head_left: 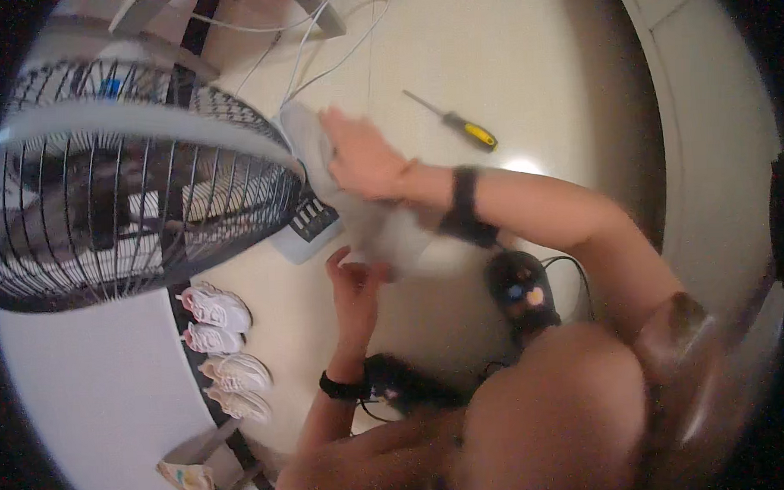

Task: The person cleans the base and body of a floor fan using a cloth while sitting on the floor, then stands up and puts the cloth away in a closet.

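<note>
A pale grey-white cloth [370, 228], blurred by motion, hangs between my two hands beside a standing fan [149, 202]. My right hand [367, 159] grips the upper part of this cloth, fingers smeared, close to the edge of the fan's black wire grille. Below it, my left hand [356, 285] has its fingers curled at the cloth's lower edge, pinching it. Under the grille, the fan's light blue base with a dark button panel [313, 220] shows in part; the cloth covers some of it.
A screwdriver with a yellow and black handle [470, 132] lies on the pale floor. White cables [303, 49] loop at the top. Pairs of light sneakers [217, 316] stand by the wall at left. Dark footwear [523, 292] shows near my right forearm.
</note>
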Demonstrator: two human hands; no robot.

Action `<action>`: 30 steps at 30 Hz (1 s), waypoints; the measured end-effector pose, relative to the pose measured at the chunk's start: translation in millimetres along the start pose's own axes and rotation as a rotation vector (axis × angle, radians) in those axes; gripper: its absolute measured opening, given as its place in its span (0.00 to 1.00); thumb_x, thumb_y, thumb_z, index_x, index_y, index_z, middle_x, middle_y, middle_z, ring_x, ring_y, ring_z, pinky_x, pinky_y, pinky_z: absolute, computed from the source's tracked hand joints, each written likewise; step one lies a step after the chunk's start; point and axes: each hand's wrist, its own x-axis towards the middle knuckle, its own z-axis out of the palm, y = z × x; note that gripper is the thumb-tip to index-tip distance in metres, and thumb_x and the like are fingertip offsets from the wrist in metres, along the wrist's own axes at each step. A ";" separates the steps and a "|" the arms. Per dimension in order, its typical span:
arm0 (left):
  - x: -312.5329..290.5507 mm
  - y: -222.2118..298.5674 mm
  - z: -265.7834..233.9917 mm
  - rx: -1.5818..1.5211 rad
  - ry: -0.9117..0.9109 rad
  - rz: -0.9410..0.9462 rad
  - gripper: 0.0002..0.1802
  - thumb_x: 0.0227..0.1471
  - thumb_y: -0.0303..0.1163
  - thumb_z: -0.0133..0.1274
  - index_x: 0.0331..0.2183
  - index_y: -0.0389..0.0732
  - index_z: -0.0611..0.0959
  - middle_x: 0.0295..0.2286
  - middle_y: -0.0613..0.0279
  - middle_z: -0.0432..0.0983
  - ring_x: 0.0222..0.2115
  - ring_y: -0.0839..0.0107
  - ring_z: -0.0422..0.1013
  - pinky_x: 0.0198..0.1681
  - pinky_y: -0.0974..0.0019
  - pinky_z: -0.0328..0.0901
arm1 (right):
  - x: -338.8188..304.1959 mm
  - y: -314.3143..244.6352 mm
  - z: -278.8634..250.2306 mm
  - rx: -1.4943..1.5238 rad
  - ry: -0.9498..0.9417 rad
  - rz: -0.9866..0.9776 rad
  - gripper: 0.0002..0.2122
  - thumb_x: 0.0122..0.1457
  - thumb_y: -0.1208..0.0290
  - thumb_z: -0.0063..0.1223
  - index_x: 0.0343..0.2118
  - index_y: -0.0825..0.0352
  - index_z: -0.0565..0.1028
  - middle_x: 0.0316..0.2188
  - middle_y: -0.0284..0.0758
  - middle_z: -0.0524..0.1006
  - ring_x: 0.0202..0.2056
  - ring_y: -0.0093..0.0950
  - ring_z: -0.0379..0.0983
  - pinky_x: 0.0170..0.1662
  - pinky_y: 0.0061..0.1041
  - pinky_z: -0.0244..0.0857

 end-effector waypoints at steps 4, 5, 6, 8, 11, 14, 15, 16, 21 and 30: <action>43.0 -36.9 -28.6 0.449 0.491 0.429 0.43 0.45 0.35 0.65 0.55 0.33 0.59 0.46 0.48 0.66 0.49 0.59 0.62 0.49 0.59 0.60 | -26.9 33.8 49.5 -0.338 0.188 -0.331 0.33 0.52 0.67 0.51 0.60 0.74 0.55 0.62 0.49 0.56 0.65 0.42 0.47 0.65 0.44 0.42; 61.6 -45.3 -45.6 0.765 0.674 0.623 0.48 0.44 0.38 0.67 0.57 0.32 0.56 0.47 0.49 0.66 0.50 0.56 0.62 0.48 0.58 0.62 | -29.6 32.7 54.3 -0.331 0.193 -0.325 0.33 0.52 0.67 0.51 0.60 0.74 0.55 0.62 0.49 0.56 0.65 0.42 0.47 0.65 0.44 0.42; 57.3 -13.5 -59.0 0.968 0.721 0.541 0.55 0.35 0.41 0.72 0.56 0.28 0.57 0.47 0.48 0.66 0.49 0.53 0.62 0.52 0.53 0.59 | -32.4 20.3 64.9 -0.229 0.212 -0.320 0.31 0.53 0.67 0.50 0.59 0.75 0.57 0.60 0.49 0.59 0.63 0.41 0.51 0.64 0.43 0.44; 58.7 24.4 -64.4 0.866 0.534 0.413 0.59 0.31 0.43 0.73 0.56 0.28 0.57 0.50 0.45 0.63 0.51 0.53 0.60 0.55 0.52 0.56 | -31.8 22.0 68.3 -0.132 0.213 -0.327 0.29 0.54 0.68 0.49 0.58 0.77 0.59 0.59 0.49 0.61 0.62 0.40 0.55 0.62 0.43 0.47; 76.4 56.4 -58.8 0.417 0.162 0.242 0.72 0.22 0.50 0.76 0.59 0.28 0.50 0.57 0.38 0.50 0.57 0.51 0.53 0.61 0.51 0.47 | -18.1 40.6 78.0 -0.270 0.128 -0.345 0.27 0.55 0.66 0.50 0.57 0.75 0.63 0.59 0.45 0.62 0.62 0.37 0.55 0.62 0.43 0.48; 105.1 24.3 -66.2 0.355 0.113 0.233 0.76 0.19 0.49 0.76 0.60 0.30 0.46 0.58 0.35 0.44 0.59 0.46 0.47 0.61 0.48 0.44 | 0.3 42.2 74.8 -0.314 0.153 -0.398 0.24 0.57 0.66 0.47 0.55 0.74 0.66 0.59 0.43 0.63 0.61 0.35 0.56 0.62 0.43 0.47; 110.8 12.5 -67.6 0.354 0.135 0.253 0.77 0.18 0.49 0.76 0.60 0.31 0.44 0.58 0.34 0.42 0.59 0.44 0.45 0.62 0.47 0.43 | 10.6 42.5 74.1 -0.346 0.145 -0.382 0.23 0.57 0.67 0.45 0.54 0.72 0.67 0.60 0.42 0.62 0.62 0.34 0.54 0.63 0.44 0.45; 113.4 3.5 -69.4 0.356 0.156 0.279 0.78 0.17 0.49 0.77 0.61 0.32 0.43 0.59 0.33 0.40 0.60 0.42 0.43 0.62 0.45 0.42 | 20.6 42.5 74.2 -0.379 0.139 -0.359 0.21 0.57 0.68 0.43 0.53 0.71 0.68 0.60 0.41 0.61 0.63 0.33 0.53 0.64 0.45 0.44; 128.6 -16.7 -79.5 0.374 0.263 0.429 0.85 0.13 0.48 0.77 0.62 0.36 0.36 0.61 0.29 0.29 0.62 0.34 0.32 0.62 0.40 0.36 | 102.7 68.3 94.3 -0.533 0.113 -0.269 0.23 0.57 0.69 0.41 0.56 0.68 0.66 0.61 0.38 0.61 0.64 0.31 0.51 0.65 0.46 0.42; 123.9 -9.9 -92.8 1.006 0.385 0.565 0.84 0.14 0.45 0.78 0.62 0.37 0.35 0.61 0.29 0.28 0.62 0.35 0.33 0.63 0.42 0.35 | 105.8 69.5 65.1 -0.621 -0.100 -0.403 0.22 0.59 0.66 0.39 0.58 0.63 0.66 0.62 0.31 0.61 0.64 0.30 0.51 0.62 0.51 0.45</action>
